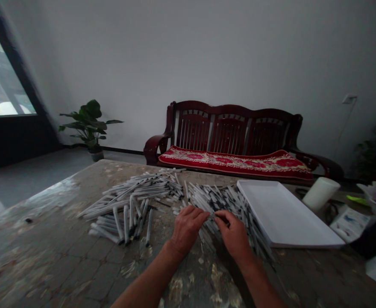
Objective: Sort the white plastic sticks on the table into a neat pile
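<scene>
The left hand [189, 226] and right hand [234, 234] are pinching close together, apparently on one slim pen [211, 215] between their fingertips; keeping both grips aligned is helping avoid bending it. Loose pens [201, 197] are lying just beyond.

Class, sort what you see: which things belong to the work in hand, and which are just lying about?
In the work:
left hand and right hand, fingertips close together
pen-like tubes, in two piles
table, beneath them
tray, probably, as it lies beside the tubes

Just about:
bench with its red cover
potted plant
white roll, seemingly
</scene>
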`<move>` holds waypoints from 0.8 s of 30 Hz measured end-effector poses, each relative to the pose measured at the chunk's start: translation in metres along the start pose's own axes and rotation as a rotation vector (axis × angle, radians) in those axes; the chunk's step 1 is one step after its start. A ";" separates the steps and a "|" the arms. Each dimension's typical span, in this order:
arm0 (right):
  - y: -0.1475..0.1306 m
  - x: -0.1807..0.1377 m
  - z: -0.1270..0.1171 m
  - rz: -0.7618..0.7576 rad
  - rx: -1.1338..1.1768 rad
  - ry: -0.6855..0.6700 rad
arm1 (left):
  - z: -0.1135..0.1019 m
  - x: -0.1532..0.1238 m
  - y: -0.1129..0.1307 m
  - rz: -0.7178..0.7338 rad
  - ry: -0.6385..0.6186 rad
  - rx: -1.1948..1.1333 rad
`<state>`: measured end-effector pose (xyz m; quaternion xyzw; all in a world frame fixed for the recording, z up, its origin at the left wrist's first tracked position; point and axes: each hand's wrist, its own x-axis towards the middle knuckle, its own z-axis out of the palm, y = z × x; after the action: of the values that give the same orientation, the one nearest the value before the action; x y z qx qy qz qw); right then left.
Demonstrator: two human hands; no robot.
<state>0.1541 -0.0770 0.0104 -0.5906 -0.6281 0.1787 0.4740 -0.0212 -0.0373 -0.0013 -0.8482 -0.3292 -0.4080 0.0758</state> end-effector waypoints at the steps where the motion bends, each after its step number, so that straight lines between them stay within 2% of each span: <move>1: 0.000 0.000 0.000 0.012 -0.007 -0.002 | 0.000 0.000 0.000 -0.001 -0.006 0.003; 5: 0.001 0.000 0.000 0.038 -0.069 -0.017 | 0.001 0.000 0.000 0.002 -0.034 0.003; 10: 0.001 0.000 0.000 -0.014 0.000 0.007 | 0.002 -0.002 -0.001 0.000 -0.032 0.005; 15: 0.001 0.000 0.001 0.060 -0.061 -0.025 | 0.002 -0.001 0.000 0.008 -0.023 0.013; 20: 0.002 0.001 0.001 0.041 0.003 0.000 | 0.000 0.001 0.002 -0.006 -0.017 0.005; 24: 0.001 0.001 0.000 0.096 -0.003 -0.029 | -0.001 0.001 0.004 0.002 -0.041 -0.003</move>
<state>0.1546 -0.0758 0.0098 -0.6183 -0.6060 0.2088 0.4547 -0.0193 -0.0401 0.0012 -0.8568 -0.3291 -0.3910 0.0681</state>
